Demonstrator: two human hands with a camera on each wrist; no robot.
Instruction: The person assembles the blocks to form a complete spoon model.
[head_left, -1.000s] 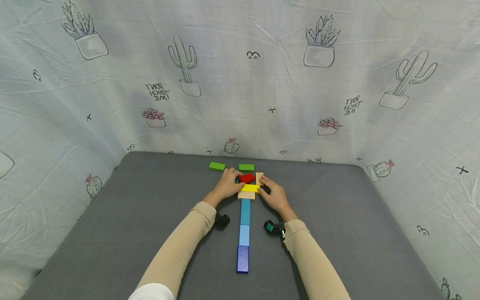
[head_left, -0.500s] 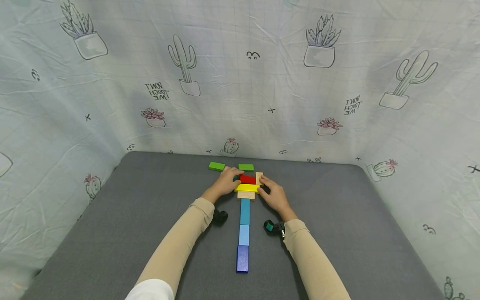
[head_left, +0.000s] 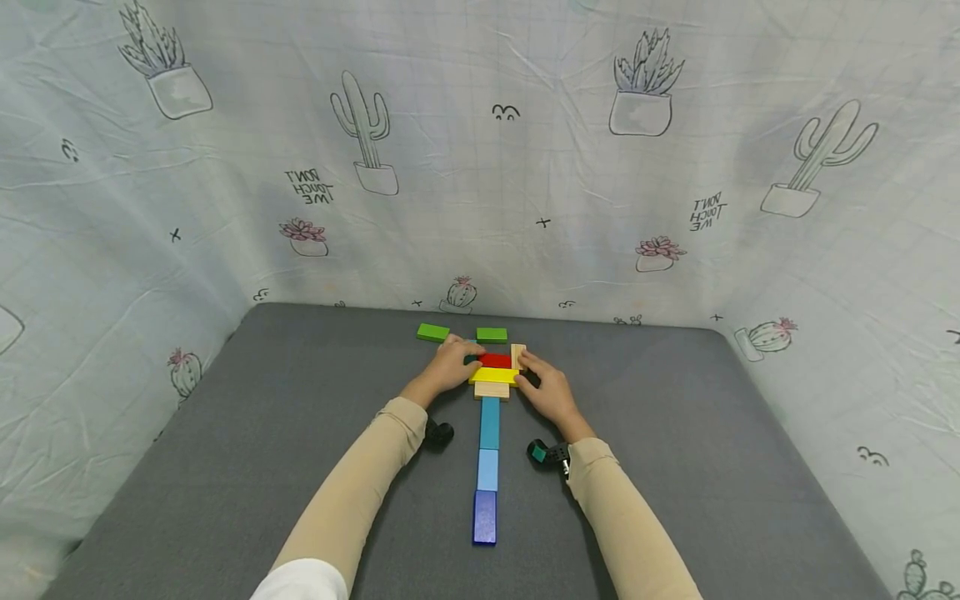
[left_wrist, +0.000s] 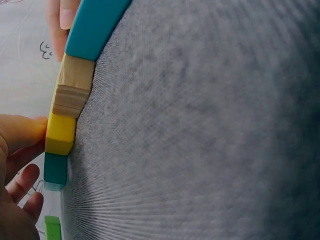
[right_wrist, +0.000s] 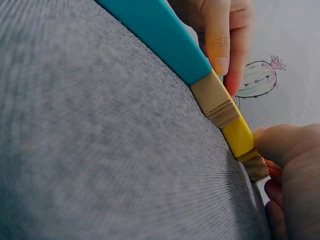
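A red block lies flat behind a yellow block. My left hand is at their left end, its thumb by the yellow block and its index finger reaching over a teal block it partly hides. On the other side, my right hand touches the yellow block's right end with its thumb. Its fingers rest along an upright-running natural wood block. In front of the yellow block sits another wood block. Whether the left fingers touch the red block is hidden.
A row of long teal, light blue and dark blue blocks runs toward me. Two green blocks lie farther back, near the printed curtain. All stand on a grey table.
The red block, tilted a second ago, has come down flat and straight behind the yellow block. My left hand has drawn slightly back to the left. The right hand has stayed put.
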